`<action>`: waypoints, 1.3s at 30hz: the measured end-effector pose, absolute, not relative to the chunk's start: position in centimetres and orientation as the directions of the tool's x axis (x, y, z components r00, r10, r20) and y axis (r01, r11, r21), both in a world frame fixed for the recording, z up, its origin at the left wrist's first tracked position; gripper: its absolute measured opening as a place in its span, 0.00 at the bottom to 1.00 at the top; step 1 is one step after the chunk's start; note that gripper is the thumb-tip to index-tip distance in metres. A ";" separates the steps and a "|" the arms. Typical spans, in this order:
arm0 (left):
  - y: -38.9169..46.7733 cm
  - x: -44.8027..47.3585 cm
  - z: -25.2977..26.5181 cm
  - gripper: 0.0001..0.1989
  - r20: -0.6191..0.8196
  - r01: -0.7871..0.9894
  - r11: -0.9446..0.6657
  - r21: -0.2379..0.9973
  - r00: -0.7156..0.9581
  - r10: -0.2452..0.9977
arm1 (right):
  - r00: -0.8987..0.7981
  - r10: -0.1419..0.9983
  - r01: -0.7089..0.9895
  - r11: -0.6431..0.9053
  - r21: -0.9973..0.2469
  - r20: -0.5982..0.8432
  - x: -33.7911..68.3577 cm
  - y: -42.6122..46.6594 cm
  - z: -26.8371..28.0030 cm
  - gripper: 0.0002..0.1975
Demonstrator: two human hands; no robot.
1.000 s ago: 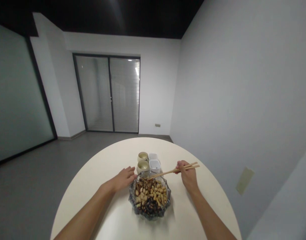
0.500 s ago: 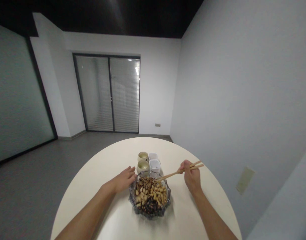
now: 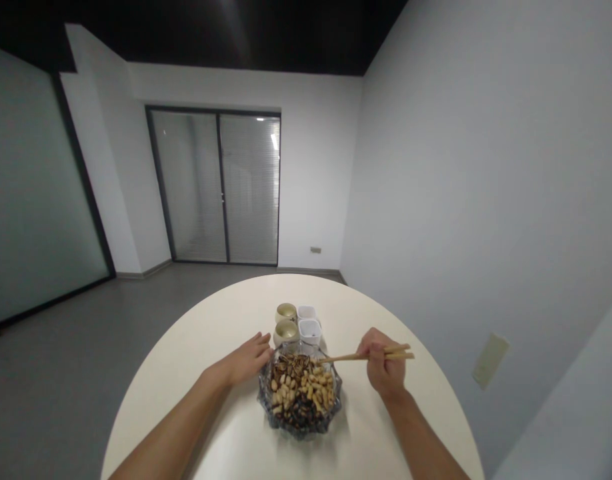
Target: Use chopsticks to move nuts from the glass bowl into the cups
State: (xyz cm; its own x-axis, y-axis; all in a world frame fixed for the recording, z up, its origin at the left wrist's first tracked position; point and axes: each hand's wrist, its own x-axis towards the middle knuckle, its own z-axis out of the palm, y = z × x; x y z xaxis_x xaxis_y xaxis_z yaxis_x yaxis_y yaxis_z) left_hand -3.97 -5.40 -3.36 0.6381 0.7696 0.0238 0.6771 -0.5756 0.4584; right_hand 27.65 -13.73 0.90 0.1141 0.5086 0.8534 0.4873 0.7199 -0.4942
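A pair of wooden chopsticks [image 3: 347, 357] is gripped in my right hand [image 3: 383, 363], to the right of a scalloped glass bowl [image 3: 267, 415]. Their tips reach over the bowl's far right part, by the peanuts [image 3: 319, 387]. Whether the tips pinch anything is too small to tell. Also in the bowl are pistachios [image 3: 284, 392], striped sunflower seeds [image 3: 292, 365] and dark seeds [image 3: 303, 413] at the near side. My left hand [image 3: 249, 360] rests with fingers stretched out at the bowl's left rim, holding nothing.
Just behind the bowl stand two greenish cups [image 3: 286, 329] and two white square cups [image 3: 310, 329], in two rows. All stand on a round cream table [image 3: 211, 327]. A white wall [image 3: 466, 200] runs along the right, and glass doors [image 3: 216, 187] are across the room.
My right hand has turned and come slightly lower, so the chopsticks now lie nearly level instead of slanting up to the right. The left hand and the bowl stay in place.
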 end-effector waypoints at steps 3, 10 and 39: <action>-5.4 -3.9 -3.3 0.37 0.037 0.669 -0.573 0.473 0.635 0.772 | 0.054 0.549 0.483 0.717 -0.503 0.834 27.4 -13.9 1.2 0.33; -5.8 -3.7 -2.5 0.39 0.020 0.687 -0.557 0.467 0.621 0.783 | -0.014 0.663 0.520 0.645 -0.561 0.749 27.2 -13.4 1.0 0.29; -5.1 -4.2 -3.7 0.38 0.029 0.682 -0.546 0.487 0.612 0.790 | 0.041 0.782 0.437 0.546 -0.714 0.622 26.3 -12.6 0.7 0.26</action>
State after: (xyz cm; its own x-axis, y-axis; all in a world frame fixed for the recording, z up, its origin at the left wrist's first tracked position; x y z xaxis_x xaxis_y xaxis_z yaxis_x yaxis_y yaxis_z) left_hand -4.17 -5.12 -3.71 0.6122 0.7902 0.0288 0.6815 -0.5458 0.4875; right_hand 26.35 -12.60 0.72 0.0407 0.7816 0.6225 0.4374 0.5462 -0.7144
